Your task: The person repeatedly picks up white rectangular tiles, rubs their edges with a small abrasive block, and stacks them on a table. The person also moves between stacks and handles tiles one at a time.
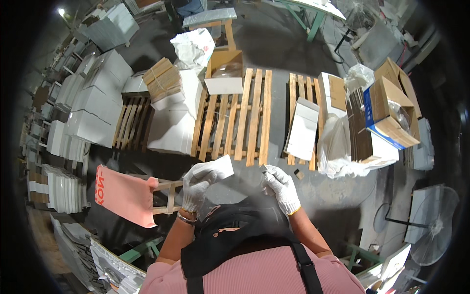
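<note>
Concrete floor [289, 44] with wooden pallets [240, 117] at 12 o'clock. Left hand [196, 183], gloved, fingers clamped on white box [218, 169]; right hand [281, 186] at 3 o'clock of it, pinching small dark piece [265, 169].

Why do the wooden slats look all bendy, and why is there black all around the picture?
Head view: a fisheye lens curves straight edges near the rim, so the wooden pallet bows, and the corners fall outside its round image, leaving black. A lamp glares at top left. The left hand with its white piece and the right hand look fairly sharp.
</note>
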Demonstrator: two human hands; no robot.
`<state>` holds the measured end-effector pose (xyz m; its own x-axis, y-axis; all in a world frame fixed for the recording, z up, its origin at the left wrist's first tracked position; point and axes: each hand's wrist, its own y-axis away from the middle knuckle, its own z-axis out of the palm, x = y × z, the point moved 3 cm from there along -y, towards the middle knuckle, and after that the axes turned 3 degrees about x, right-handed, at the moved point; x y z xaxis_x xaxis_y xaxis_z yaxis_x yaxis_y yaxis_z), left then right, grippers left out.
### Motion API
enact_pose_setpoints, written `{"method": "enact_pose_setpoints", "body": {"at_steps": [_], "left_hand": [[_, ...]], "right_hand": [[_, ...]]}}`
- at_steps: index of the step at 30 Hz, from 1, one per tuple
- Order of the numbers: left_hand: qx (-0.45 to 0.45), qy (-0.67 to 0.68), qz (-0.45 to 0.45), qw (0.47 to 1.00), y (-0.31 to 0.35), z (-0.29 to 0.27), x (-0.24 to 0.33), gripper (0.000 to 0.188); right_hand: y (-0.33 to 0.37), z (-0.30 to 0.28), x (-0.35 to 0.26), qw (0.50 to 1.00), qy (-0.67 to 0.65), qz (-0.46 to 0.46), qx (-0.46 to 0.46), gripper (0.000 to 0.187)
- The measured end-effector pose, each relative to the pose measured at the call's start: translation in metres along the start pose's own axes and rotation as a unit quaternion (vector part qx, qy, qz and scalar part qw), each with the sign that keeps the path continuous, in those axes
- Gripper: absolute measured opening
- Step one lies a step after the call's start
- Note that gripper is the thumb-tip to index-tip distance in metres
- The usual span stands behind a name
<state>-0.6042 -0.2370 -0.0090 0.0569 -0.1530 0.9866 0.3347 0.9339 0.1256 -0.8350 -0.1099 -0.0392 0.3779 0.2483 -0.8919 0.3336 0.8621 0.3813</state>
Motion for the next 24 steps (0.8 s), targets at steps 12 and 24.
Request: {"method": "enact_pose_setpoints", "body": {"at_steps": [12, 24], "left_hand": [[0.146, 0.025, 0.13, 0.98, -0.128, 0.052, 0.007, 0.02], [0.29, 0.035, 0.243, 0.925, -0.445, 0.004, 0.158, 0.03]], "right_hand": [[-0.093, -0.138, -0.067, 0.997, 0.075, 0.004, 0.004, 0.033], [-0.233, -0.171, -0.136, 0.995, 0.081, 0.02, 0.061, 0.04]]}}
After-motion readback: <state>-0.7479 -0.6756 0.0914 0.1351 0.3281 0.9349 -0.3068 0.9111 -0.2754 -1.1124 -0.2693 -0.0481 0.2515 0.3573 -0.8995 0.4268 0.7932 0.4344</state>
